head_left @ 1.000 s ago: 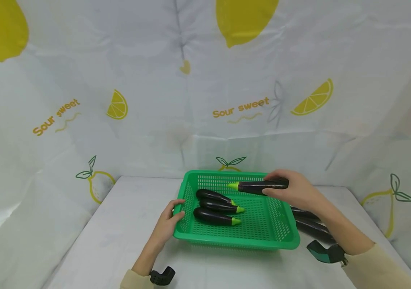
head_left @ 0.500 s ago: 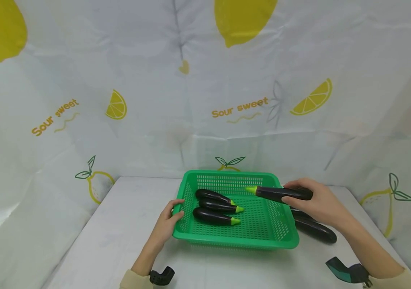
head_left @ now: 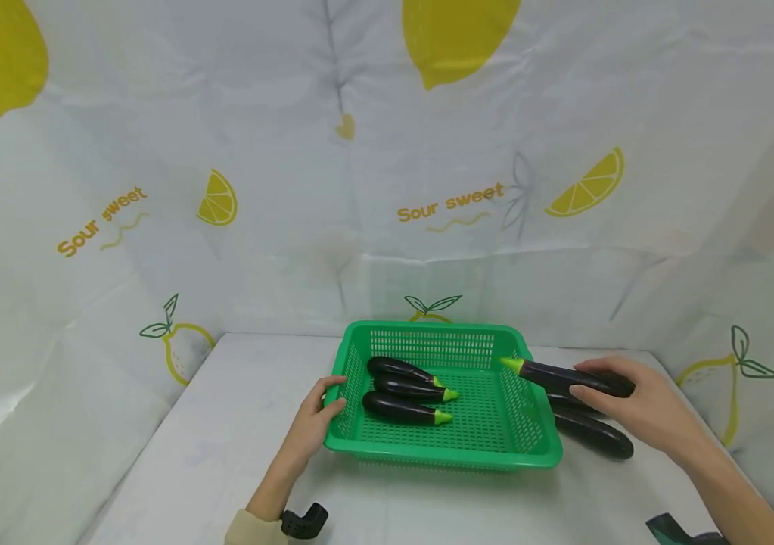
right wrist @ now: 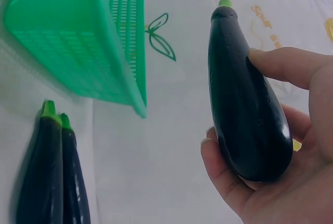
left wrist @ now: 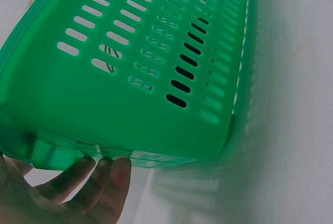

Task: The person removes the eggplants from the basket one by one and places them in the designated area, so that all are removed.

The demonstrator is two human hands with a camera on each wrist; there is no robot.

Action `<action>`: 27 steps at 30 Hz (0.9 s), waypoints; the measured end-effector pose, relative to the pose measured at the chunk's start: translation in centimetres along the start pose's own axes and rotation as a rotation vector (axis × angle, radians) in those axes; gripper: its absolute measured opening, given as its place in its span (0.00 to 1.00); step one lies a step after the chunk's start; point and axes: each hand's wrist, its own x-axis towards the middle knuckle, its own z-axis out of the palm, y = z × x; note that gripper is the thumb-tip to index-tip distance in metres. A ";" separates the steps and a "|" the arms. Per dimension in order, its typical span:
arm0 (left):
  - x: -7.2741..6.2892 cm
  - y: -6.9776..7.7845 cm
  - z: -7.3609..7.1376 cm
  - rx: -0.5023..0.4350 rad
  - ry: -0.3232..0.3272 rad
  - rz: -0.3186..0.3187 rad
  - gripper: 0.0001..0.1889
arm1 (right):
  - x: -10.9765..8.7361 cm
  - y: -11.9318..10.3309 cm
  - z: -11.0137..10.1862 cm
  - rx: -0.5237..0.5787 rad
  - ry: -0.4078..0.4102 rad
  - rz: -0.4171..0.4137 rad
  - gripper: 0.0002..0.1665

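Note:
My right hand (head_left: pixel 635 397) grips an eggplant (right wrist: pixel 247 99) round its thick end, the green stem pointing left over the right rim of the basket. In the right wrist view the thumb lies along one side and the fingers curl round the other. My left hand (head_left: pixel 312 416) holds the left rim of the green plastic basket (head_left: pixel 441 458); in the left wrist view its fingers (left wrist: pixel 117 187) press against the basket's end wall. Inside the basket three eggplants (head_left: pixel 396 409) lie side by side, stems to the right.
To the right of the basket, two eggplants (head_left: pixel 594 434) lie together on the white-covered table (head_left: pixel 196 446), partly beneath my right hand in the head view. A white curtain (head_left: pixel 305 250) with lemon prints hangs behind and at both sides.
My right hand has carried the eggplant from above the basket's back right part rightward and lower, past the right rim. The left hand and the basket have stayed put.

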 end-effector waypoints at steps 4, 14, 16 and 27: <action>0.0 0.0 0.0 0.004 -0.002 0.007 0.21 | -0.6 1.2 -0.1 -0.004 -0.024 0.060 0.30; 0.1 -0.1 -0.1 0.004 0.002 0.005 0.21 | -1.9 4.4 0.1 -0.018 -0.028 0.168 0.35; 0.1 -0.1 -0.1 0.001 0.003 0.003 0.21 | -2.1 4.9 0.3 -0.023 -0.032 0.203 0.38; 0.1 -0.1 -0.1 -0.014 -0.001 -0.006 0.21 | -3.1 7.1 1.5 -0.024 -0.074 0.310 0.45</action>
